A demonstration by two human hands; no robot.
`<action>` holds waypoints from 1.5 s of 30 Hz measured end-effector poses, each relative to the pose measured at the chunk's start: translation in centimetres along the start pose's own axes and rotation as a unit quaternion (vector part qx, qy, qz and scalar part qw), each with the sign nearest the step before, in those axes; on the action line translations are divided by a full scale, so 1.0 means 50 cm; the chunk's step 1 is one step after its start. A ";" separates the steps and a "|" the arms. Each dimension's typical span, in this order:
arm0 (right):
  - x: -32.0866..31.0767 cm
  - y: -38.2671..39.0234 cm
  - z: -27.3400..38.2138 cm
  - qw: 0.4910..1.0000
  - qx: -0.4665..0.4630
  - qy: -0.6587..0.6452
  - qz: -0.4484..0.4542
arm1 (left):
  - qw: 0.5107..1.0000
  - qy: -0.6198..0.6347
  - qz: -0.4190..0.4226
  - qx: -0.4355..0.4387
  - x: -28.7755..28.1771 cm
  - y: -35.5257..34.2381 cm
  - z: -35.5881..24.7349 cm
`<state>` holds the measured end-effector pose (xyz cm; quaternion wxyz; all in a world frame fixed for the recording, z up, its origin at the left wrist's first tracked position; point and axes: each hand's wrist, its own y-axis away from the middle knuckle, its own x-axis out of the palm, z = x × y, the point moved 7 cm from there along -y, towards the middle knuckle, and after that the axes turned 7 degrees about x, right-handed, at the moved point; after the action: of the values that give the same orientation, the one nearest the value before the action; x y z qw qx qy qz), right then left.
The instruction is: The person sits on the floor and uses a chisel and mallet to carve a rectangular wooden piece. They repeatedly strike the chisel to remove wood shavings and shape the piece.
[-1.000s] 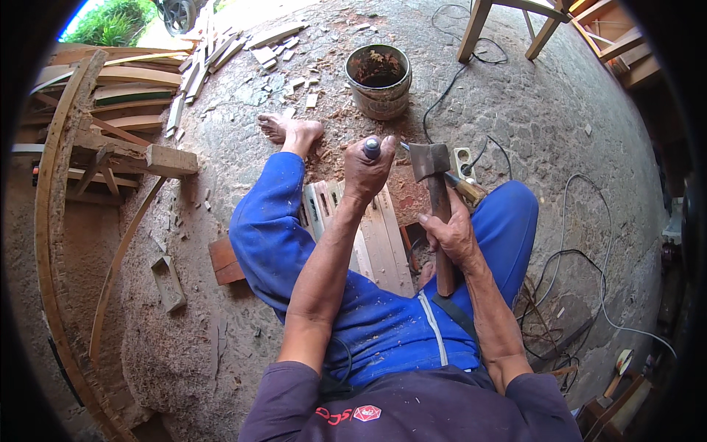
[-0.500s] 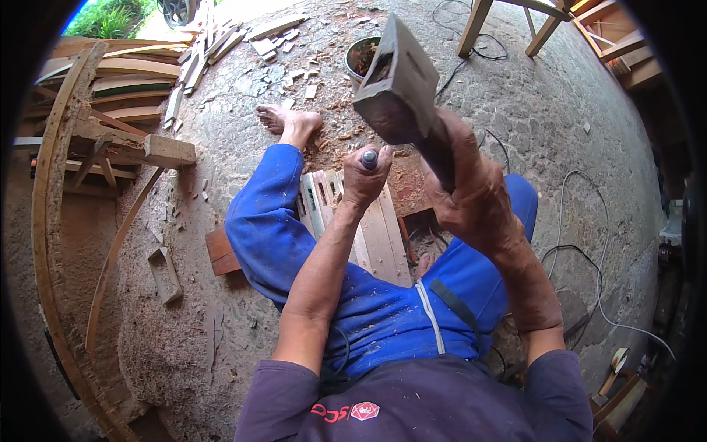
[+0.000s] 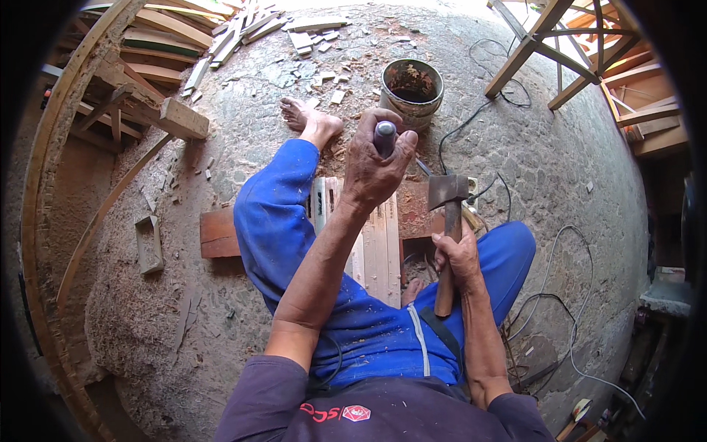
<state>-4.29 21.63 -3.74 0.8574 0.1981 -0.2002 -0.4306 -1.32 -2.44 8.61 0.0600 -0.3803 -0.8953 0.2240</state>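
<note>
While left fingers [image 3: 368,129] grip one handle [image 3: 384,135], right fingers [image 3: 446,248] hold one hammer [image 3: 450,195].

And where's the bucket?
In the head view, the bucket stands on the floor near the top, a little right of centre, just beyond the left hand and to the right of the bare left foot.

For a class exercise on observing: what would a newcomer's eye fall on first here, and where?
Probably the bright blue trousers across the middle, with pale wooden pieces between the legs. At upper centre, the left hand grips a dark-handled tool; to its right, the right hand holds a metal-headed tool. A bucket stands beyond the left hand.
</note>
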 end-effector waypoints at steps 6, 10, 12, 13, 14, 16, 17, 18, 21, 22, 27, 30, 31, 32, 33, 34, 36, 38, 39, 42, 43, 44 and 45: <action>0.000 -0.020 -0.010 0.997 0.020 -0.057 -0.037 | 0.994 -0.054 -0.007 0.097 -0.006 0.026 0.078; -0.007 -0.025 -0.014 0.997 0.026 -0.058 -0.049 | 0.998 -0.010 -0.061 0.020 -0.001 0.037 0.110; -0.007 -0.030 -0.017 0.997 0.031 -0.060 -0.044 | 0.995 0.044 -0.025 -0.091 0.001 0.045 0.165; -0.007 -0.028 -0.018 0.997 0.025 -0.064 -0.038 | 0.994 0.033 -0.025 -0.099 0.000 0.049 0.178; -0.010 -0.030 -0.021 0.997 0.025 -0.066 -0.036 | 0.995 0.015 -0.030 -0.094 0.000 0.052 0.181; -0.015 -0.035 -0.027 0.997 0.024 -0.071 -0.030 | 0.996 -0.021 -0.040 -0.082 -0.001 0.059 0.186; -0.016 -0.034 -0.026 0.997 0.024 -0.069 -0.033 | 0.997 -0.026 -0.043 -0.066 0.000 0.059 0.189; -0.014 -0.032 -0.024 0.997 0.025 -0.067 -0.036 | 0.997 -0.026 -0.048 -0.053 0.001 0.061 0.193; -0.013 -0.030 -0.024 0.997 0.023 -0.067 -0.034 | 0.998 -0.015 -0.059 -0.029 0.001 0.068 0.202; -0.011 -0.030 -0.024 0.997 0.021 -0.069 -0.031 | 0.997 -0.003 -0.060 -0.038 0.000 0.069 0.208; -0.017 -0.029 -0.027 0.997 0.028 -0.059 -0.035 | 0.996 0.026 -0.075 -0.041 0.003 0.068 0.218; -0.011 -0.029 -0.024 0.998 0.022 -0.053 -0.036 | 0.994 0.049 -0.082 -0.062 -0.003 0.072 0.224; -0.009 -0.028 -0.021 0.998 0.018 -0.052 -0.036 | 0.994 0.050 -0.080 -0.062 -0.004 0.071 0.224; -0.006 -0.027 -0.020 0.998 0.017 -0.043 -0.036 | 0.993 0.053 -0.083 -0.060 -0.006 0.074 0.228; -0.003 -0.025 -0.016 0.999 0.016 -0.033 -0.036 | 0.993 0.055 -0.087 -0.058 -0.008 0.076 0.233; 0.000 -0.025 -0.015 0.999 0.016 -0.024 -0.035 | 0.993 0.058 -0.090 -0.056 -0.009 0.078 0.237; 0.004 -0.028 -0.017 1.000 0.001 0.009 -0.019 | 0.990 0.081 -0.096 -0.063 -0.008 0.083 0.235; 0.018 -0.031 0.004 0.996 -0.029 0.087 0.000 | 0.989 0.089 -0.100 -0.061 -0.010 0.084 0.231; 0.031 -0.026 0.036 0.988 -0.050 0.148 0.007 | 0.990 0.086 -0.100 -0.056 -0.011 0.084 0.231; 0.099 0.005 0.176 0.875 -0.275 0.398 -0.007 | 0.989 0.093 -0.106 -0.052 -0.014 0.083 0.248; 0.124 0.023 0.223 0.844 -0.326 0.426 -0.007 | 0.986 0.110 -0.109 -0.054 -0.012 0.087 0.253; 0.149 0.041 0.262 0.809 -0.376 0.451 -0.005 | 0.984 0.125 -0.114 -0.055 -0.014 0.087 0.257; 0.177 0.060 0.297 0.780 -0.381 0.496 -0.002 | 0.988 0.123 -0.084 -0.036 -0.020 0.094 0.281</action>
<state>-5.08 13.58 11.82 0.8430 0.0423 0.4333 -0.3159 -1.43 -5.29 -5.94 0.1744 -0.3300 -0.9175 0.1377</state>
